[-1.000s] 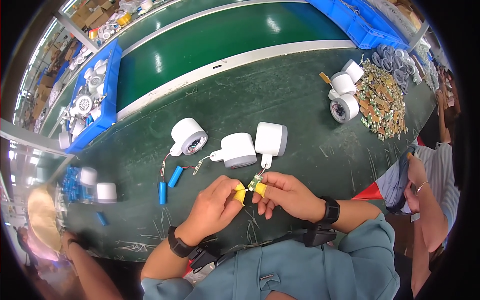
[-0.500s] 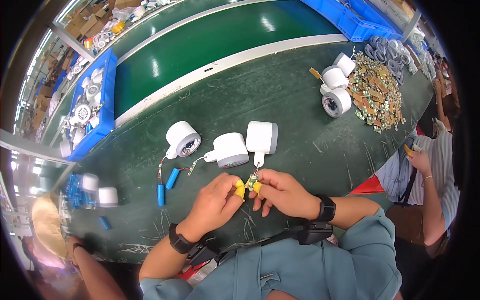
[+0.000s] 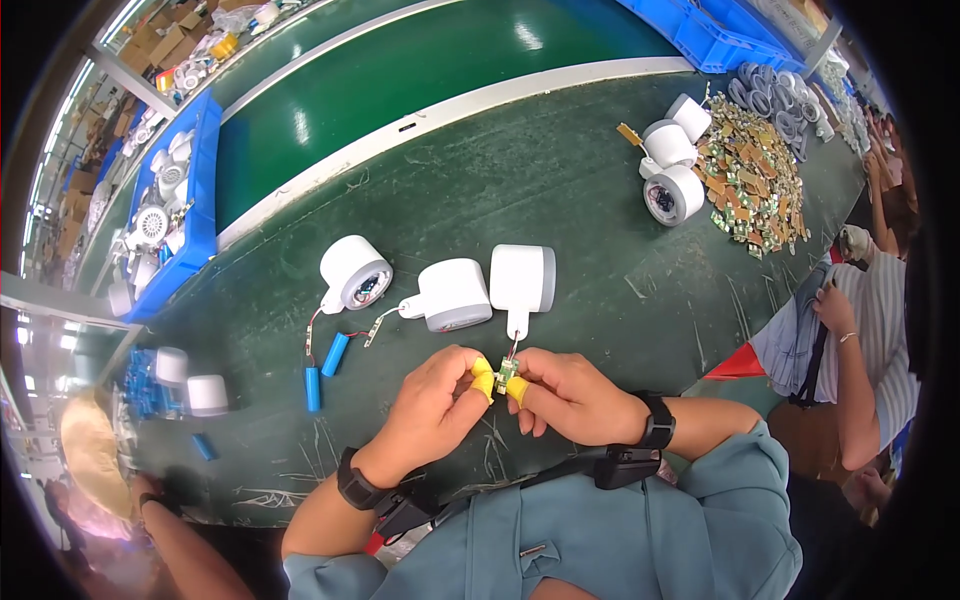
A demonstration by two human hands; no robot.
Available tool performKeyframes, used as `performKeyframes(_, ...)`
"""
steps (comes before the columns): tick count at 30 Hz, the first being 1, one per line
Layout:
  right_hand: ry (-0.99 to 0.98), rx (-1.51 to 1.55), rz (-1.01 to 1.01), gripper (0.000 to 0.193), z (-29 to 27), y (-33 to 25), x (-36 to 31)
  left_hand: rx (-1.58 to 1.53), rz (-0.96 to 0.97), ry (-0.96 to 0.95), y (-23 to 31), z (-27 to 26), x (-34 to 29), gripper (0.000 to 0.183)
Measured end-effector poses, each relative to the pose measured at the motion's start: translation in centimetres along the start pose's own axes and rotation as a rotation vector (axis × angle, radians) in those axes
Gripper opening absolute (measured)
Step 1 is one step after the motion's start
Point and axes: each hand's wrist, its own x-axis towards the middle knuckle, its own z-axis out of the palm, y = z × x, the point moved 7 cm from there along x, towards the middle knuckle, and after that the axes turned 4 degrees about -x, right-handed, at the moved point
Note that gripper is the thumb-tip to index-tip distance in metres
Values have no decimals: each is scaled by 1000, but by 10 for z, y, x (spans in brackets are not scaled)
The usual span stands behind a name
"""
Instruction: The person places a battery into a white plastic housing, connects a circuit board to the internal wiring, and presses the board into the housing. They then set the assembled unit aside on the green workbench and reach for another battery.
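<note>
Between my two hands is a small green circuit board (image 3: 507,374), its thin wires running up to a white cylindrical housing (image 3: 519,276) with a grey rim. My left hand (image 3: 437,400) pinches the board's left side, with yellow covers on thumb and fingertip. From the other side my right hand (image 3: 575,396) grips it, also with yellow on the thumb. Left of that housing lies a second white housing (image 3: 455,292), wired to a small board. A third housing (image 3: 352,272) shows wiring inside its open end. Two blue cylindrical cells (image 3: 313,389) lie below them, joined by wires.
A heap of small circuit boards (image 3: 752,180) lies at the right, beside several white housings (image 3: 672,195) and grey rings (image 3: 768,95). Blue crates (image 3: 207,200) stand left and far right. A green conveyor belt (image 3: 430,75) runs behind. Co-workers' arms (image 3: 858,400) show at both sides.
My view has shifted slightly, so the housings and cells sit a little farther left. Both hands still hold the board, which now shows more of its face between the fingertips.
</note>
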Motion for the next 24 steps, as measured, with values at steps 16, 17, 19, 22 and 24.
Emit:
performKeyframes(16,0,2,35,12,0,3,1,23,65,-26,10,2,-1,20)
performKeyframes(17,4,0,28,12,0,3,1,36,79,-4,11,2,-2,20)
performKeyframes(19,6,0,23,12,1,3,1,44,70,-39,11,1,-1,20)
performKeyframes(22,1,-42,30,12,3,3,2,56,56,-96,9,-1,-1,19)
performKeyframes(24,-3,-71,40,11,4,3,2,60,48,-117,8,-3,0,18)
